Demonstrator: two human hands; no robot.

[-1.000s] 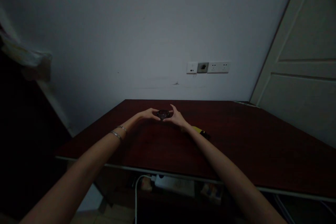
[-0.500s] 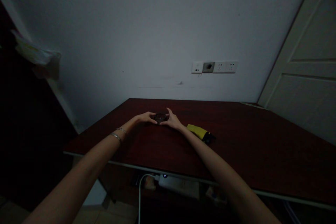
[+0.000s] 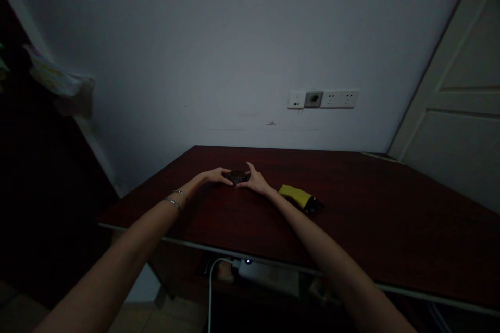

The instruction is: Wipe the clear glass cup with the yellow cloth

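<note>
A small, round, dark glass dish (image 3: 238, 177) rests on the dark red tabletop (image 3: 242, 223), between my two hands. My left hand (image 3: 219, 175) grips its left side with thumb and fingers. On the other side my right hand (image 3: 255, 181) holds the dish, the thumb near its front and one finger raised behind. Two silver bracelets circle my left wrist. Just right of my right wrist lies a yellow and black item (image 3: 297, 196), soft-looking, whose kind I cannot make out in the dim light.
A pale wall with a row of sockets (image 3: 323, 99) rises behind the table. A white door (image 3: 464, 109) stands at the right. Below the front edge are a white power strip (image 3: 269, 277) and a white cable (image 3: 210, 296). A plastic bag (image 3: 58, 80) hangs at the left.
The view has shifted slightly, so the wall and table appear a little further right. Both hands stay around the dish, which shows a slightly lower, darker outline.
</note>
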